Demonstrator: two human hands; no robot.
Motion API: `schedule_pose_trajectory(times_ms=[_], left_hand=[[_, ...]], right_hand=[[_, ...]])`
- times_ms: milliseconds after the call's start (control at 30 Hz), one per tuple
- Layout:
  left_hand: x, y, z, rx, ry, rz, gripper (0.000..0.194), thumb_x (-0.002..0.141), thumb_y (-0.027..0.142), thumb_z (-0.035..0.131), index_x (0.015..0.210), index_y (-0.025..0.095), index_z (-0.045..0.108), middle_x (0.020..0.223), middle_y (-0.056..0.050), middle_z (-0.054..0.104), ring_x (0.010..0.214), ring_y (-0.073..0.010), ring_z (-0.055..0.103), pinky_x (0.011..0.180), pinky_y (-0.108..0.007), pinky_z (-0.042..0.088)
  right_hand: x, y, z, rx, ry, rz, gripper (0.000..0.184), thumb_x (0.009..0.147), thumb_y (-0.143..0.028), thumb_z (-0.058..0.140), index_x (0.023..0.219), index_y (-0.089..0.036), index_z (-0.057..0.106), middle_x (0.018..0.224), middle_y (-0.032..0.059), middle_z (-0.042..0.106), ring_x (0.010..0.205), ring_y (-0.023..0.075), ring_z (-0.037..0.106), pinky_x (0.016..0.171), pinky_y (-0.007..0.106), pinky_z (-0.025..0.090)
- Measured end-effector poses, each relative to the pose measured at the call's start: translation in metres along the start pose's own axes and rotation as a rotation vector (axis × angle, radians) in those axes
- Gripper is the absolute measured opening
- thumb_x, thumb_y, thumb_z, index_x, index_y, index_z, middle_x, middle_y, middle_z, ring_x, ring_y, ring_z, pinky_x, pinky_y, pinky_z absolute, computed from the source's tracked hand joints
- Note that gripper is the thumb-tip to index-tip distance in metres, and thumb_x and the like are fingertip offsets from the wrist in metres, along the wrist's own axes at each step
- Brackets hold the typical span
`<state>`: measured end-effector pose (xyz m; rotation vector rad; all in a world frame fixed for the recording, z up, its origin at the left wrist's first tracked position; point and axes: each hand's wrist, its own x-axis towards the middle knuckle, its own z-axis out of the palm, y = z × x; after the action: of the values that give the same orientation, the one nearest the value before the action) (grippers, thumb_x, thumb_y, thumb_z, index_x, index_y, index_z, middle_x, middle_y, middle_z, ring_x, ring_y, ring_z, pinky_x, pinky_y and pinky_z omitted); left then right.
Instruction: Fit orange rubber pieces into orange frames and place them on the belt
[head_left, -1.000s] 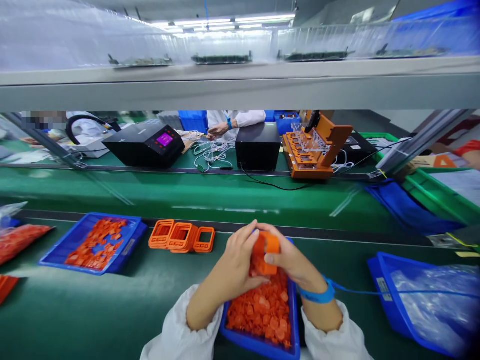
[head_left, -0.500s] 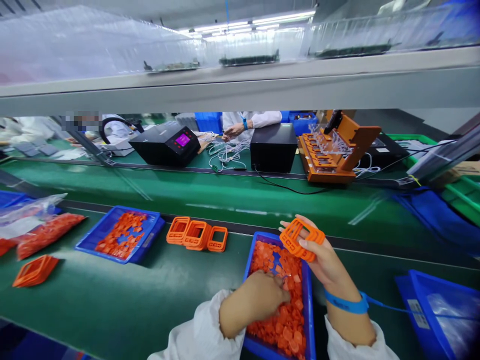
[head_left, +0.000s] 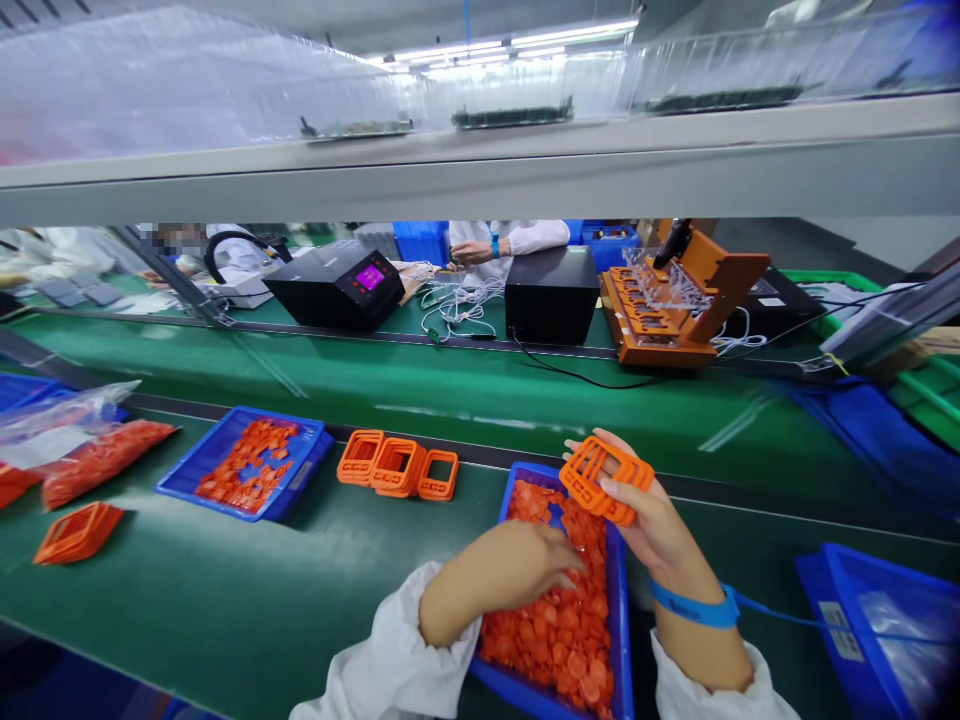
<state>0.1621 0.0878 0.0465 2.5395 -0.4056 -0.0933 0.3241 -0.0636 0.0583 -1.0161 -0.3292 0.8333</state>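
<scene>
My left hand [head_left: 521, 563] hovers palm down over a blue tray [head_left: 624, 640] full of small orange plastic pieces [head_left: 566, 630]. Its fingers are slightly bent and apart, and I see nothing held in them, though the underside is hidden. My right hand [head_left: 651, 515], wearing a blue wrist strap [head_left: 694, 605], grips several orange rectangular plastic frames [head_left: 600, 480] fanned out above the tray's far right corner. More such orange frames [head_left: 395, 466] stand in overlapping stacks on the green bench, left of the tray.
Further left are a second blue tray [head_left: 300, 480] of orange pieces, another frame stack [head_left: 77, 532] and a clear bag of orange parts [head_left: 105, 462]. Blue bins [head_left: 844, 630] stand at right. Behind are black boxes [head_left: 551, 300], an orange fixture [head_left: 660, 310] and a co-worker's hand [head_left: 471, 252].
My left hand has risen a little out of the orange pieces, its fingers now showing more. My right hand still holds the frames in nearly the same place. The view has shifted slightly.
</scene>
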Motion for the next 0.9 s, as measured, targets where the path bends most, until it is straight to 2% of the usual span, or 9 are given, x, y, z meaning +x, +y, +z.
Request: schedule_pose_trajectory(times_ms=[100,267,333,400,467,533,633,733,900], left_hand=[[-0.009,-0.003,-0.019,-0.19,0.104,0.044,0.023,0.108,0.019,0.058,0.113,0.018,0.081,0.116,-0.008,0.08,0.108,-0.0189,0.076,0.099,-0.026,0.057],[-0.021,-0.01,-0.037,-0.403,0.331,0.066,0.014,0.1,0.025,0.075,0.109,0.018,0.084,0.117,-0.009,0.079,0.107,-0.0182,0.076,0.101,-0.027,0.058],[-0.023,-0.013,-0.039,-0.458,0.424,0.077,0.015,0.099,0.029,0.077,0.106,0.019,0.085,0.116,-0.009,0.08,0.106,-0.0187,0.077,0.1,-0.029,0.058],[-0.022,-0.016,-0.038,-0.51,0.539,0.045,0.016,0.101,0.03,0.075,0.104,0.019,0.085,0.11,-0.01,0.08,0.104,-0.0192,0.077,0.096,-0.029,0.06],[-0.018,-0.02,-0.034,-0.59,0.676,-0.057,0.018,0.099,0.032,0.075,0.106,0.018,0.085,0.108,-0.011,0.08,0.101,-0.02,0.076,0.09,-0.03,0.061],[-0.012,-0.023,-0.028,-0.724,0.801,-0.173,0.025,0.093,0.038,0.081,0.107,0.018,0.084,0.109,-0.012,0.078,0.1,-0.0208,0.075,0.087,-0.031,0.061],[-0.002,-0.024,-0.019,-1.019,0.946,-0.302,0.036,0.082,0.046,0.092,0.099,0.015,0.082,0.104,-0.01,0.076,0.091,-0.019,0.075,0.084,-0.03,0.06],[0.003,-0.019,-0.015,-1.297,1.018,-0.385,0.047,0.074,0.05,0.097,0.094,0.015,0.073,0.091,-0.007,0.077,0.082,-0.0169,0.074,0.08,-0.028,0.058],[0.007,-0.008,-0.019,-1.457,1.091,-0.367,0.051,0.07,0.046,0.101,0.097,0.016,0.07,0.084,0.0,0.071,0.077,-0.0107,0.066,0.076,-0.022,0.051]], right_hand=[[-0.001,0.0,0.003,-0.003,-0.012,-0.004,0.073,0.075,-0.032,0.093,0.143,-0.031,0.064,0.146,0.0145,0.069,0.133,0.0369,0.067,0.121,0.066,0.043],[-0.002,0.0,0.011,0.029,-0.004,-0.002,0.074,0.069,-0.026,0.092,0.138,-0.03,0.065,0.143,0.0134,0.071,0.133,0.0371,0.067,0.12,0.064,0.044],[-0.003,0.0,0.014,0.05,-0.009,-0.006,0.072,0.067,-0.024,0.09,0.134,-0.029,0.067,0.14,0.0129,0.073,0.132,0.0377,0.067,0.119,0.064,0.046],[-0.003,0.0,0.018,0.064,-0.023,-0.009,0.069,0.067,-0.022,0.088,0.132,-0.028,0.067,0.138,0.0124,0.074,0.131,0.0383,0.068,0.118,0.064,0.047],[-0.004,0.001,0.021,0.069,-0.041,-0.018,0.068,0.068,-0.02,0.086,0.133,-0.028,0.066,0.138,0.0123,0.074,0.13,0.0387,0.069,0.118,0.065,0.047],[-0.006,0.004,0.024,0.064,-0.062,-0.051,0.069,0.069,-0.02,0.085,0.134,-0.029,0.064,0.14,0.0122,0.073,0.131,0.0387,0.068,0.117,0.064,0.048],[-0.01,0.01,0.027,0.018,-0.11,-0.147,0.069,0.075,-0.024,0.088,0.137,-0.031,0.061,0.145,0.0115,0.069,0.134,0.036,0.067,0.116,0.057,0.052],[-0.014,0.017,0.027,-0.062,-0.175,-0.229,0.07,0.084,-0.026,0.089,0.145,-0.033,0.055,0.154,0.0104,0.063,0.139,0.0313,0.063,0.115,0.048,0.054],[-0.019,0.022,0.029,-0.184,-0.218,-0.26,0.072,0.09,-0.024,0.088,0.149,-0.037,0.049,0.162,0.0081,0.056,0.144,0.0271,0.06,0.115,0.043,0.056]])
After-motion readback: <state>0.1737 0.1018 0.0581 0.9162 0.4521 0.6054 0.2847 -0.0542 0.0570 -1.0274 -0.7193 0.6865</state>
